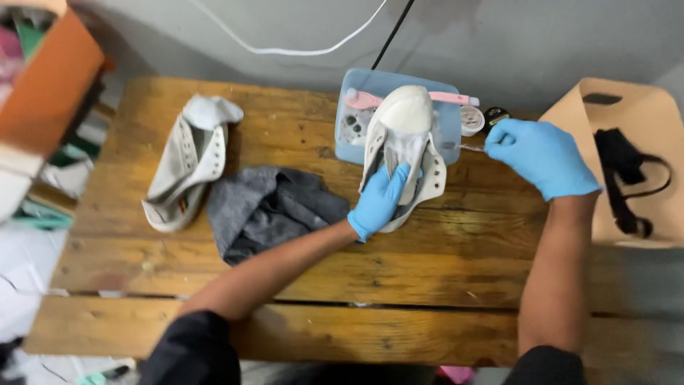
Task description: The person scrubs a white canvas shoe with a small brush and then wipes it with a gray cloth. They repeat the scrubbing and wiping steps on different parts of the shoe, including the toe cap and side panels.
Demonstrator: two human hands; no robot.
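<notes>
Left hand (379,199), blue glove, grips a white shoe (403,153) by its tongue, toe pointing away, heel on the table (427,264) and toe over a blue tub (440,132). Right hand (543,155) is closed, pinching a thin tool (470,147) whose tip is just beside the shoe's side; the tool's kind is too small to tell. A pink brush (399,99) lies across the tub, two small jars (472,120) beside it. Second shoe (187,167) lies well apart at left, untouched, with a grey cloth (267,207) between the shoes. Looks like cleaning work mid-way: one shoe in hand, the other seemingly waiting.
</notes>
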